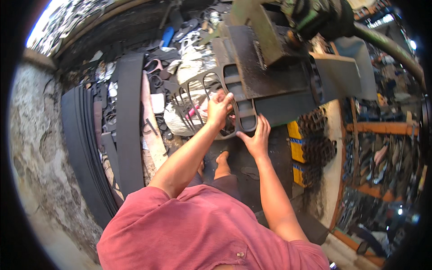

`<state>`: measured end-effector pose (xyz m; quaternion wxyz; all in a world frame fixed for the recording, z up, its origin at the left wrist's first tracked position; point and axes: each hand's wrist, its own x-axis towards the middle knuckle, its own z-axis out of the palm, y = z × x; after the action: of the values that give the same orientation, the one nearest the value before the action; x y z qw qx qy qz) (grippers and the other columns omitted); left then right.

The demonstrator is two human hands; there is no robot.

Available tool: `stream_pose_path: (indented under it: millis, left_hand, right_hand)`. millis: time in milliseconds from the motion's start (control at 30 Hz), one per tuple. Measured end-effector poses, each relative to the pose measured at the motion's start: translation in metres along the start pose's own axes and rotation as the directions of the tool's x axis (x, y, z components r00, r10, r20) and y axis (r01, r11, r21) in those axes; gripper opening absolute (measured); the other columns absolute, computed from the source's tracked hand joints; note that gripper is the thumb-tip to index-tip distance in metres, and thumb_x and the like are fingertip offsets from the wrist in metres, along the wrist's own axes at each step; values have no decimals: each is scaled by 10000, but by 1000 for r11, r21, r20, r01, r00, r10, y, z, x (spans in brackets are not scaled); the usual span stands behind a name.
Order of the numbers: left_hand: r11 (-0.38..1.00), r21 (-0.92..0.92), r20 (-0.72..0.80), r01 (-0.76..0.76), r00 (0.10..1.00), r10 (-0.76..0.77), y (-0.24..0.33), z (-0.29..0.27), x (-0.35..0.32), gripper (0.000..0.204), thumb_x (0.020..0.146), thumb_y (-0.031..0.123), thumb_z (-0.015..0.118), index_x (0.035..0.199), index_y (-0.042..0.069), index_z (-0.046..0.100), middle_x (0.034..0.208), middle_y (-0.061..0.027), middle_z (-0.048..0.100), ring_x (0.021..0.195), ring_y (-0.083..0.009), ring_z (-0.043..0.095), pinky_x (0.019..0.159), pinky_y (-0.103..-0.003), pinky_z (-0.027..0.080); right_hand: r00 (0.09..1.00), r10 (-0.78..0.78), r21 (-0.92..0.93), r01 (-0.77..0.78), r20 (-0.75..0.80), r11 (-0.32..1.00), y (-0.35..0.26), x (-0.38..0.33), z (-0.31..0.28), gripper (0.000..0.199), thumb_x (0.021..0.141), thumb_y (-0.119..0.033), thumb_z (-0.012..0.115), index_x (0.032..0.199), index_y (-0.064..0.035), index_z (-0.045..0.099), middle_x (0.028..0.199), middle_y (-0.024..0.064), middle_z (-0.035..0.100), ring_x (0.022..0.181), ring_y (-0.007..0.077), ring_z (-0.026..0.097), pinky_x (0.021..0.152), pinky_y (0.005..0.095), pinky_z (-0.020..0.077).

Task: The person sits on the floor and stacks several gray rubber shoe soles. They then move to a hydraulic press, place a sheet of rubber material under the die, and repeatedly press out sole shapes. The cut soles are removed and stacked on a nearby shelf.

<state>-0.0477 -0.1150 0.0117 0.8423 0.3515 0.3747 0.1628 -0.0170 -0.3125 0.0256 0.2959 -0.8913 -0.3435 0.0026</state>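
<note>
A dark sheet [222, 73] with rows of long rounded cut-outs hangs between my hands, beside a heavy press. It looks like rubber or foam. My left hand [219, 109] is closed round one of its strips, thumb on top and fingers curled through an opening. My right hand [256, 140] grips the near right corner, with the thumb at the near edge and the fingers along the right side. Part of the sheet lies against the press's flat bed [279, 108], close to a dark plate [270, 81] under the press head [271, 40].
Long black sheets [127, 121] lean to my left near a rough wall [40, 148]. Scraps and pale sacks [193, 63] are heaped beyond the sheet. Yellow and blue pieces with dark metal shapes [310, 150] are stacked at right. A shelf rack [380, 130] stands farther right.
</note>
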Motion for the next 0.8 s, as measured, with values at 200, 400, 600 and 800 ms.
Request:
stream_pose_path:
  millis: [200, 400, 600, 800]
  left_hand:
    - [996, -46, 43, -71, 996, 73, 1, 28, 2, 634, 1011, 76, 646, 1583, 8, 380, 1514, -108, 538, 1157, -173, 642, 946, -349, 571]
    - [996, -11, 104, -93, 990, 94, -5, 15, 12, 683, 1011, 174, 677, 1596, 27, 357, 1549, -160, 481, 1326, -276, 561, 1052, -456, 526]
    - [996, 46, 48, -75, 996, 73, -7, 31, 14, 699, 1021, 195, 679, 1604, 19, 335, 1627, -160, 389, 1298, -304, 594, 1070, -423, 509]
    - [668, 694, -351, -270, 682, 641, -41, -53, 93, 544, 996, 278, 713, 1425, -7, 537, 1245, -184, 713, 999, -237, 717, 790, -354, 572]
  right_hand:
    - [998, 53, -60, -54, -21, 997, 26, 9, -8, 809, 727, -282, 910, 1381, 22, 542, 1453, 185, 542, 1417, 380, 429, 1165, 473, 408]
    - [999, 28, -117, -24, 34, 993, 31, 8, -11, 837, 722, -318, 910, 1415, -16, 551, 1484, 164, 543, 1454, 385, 402, 1189, 475, 379]
    - [974, 219, -240, -198, 62, 950, 70, 18, -32, 901, 785, -597, 759, 1559, -240, 465, 1646, 92, 392, 1560, 409, 224, 1215, 676, 218]
    - [966, 239, -246, -210, 96, 946, 87, 69, -50, 847, 790, -625, 741, 1549, -360, 474, 1676, 40, 352, 1584, 408, 148, 1216, 723, 127]
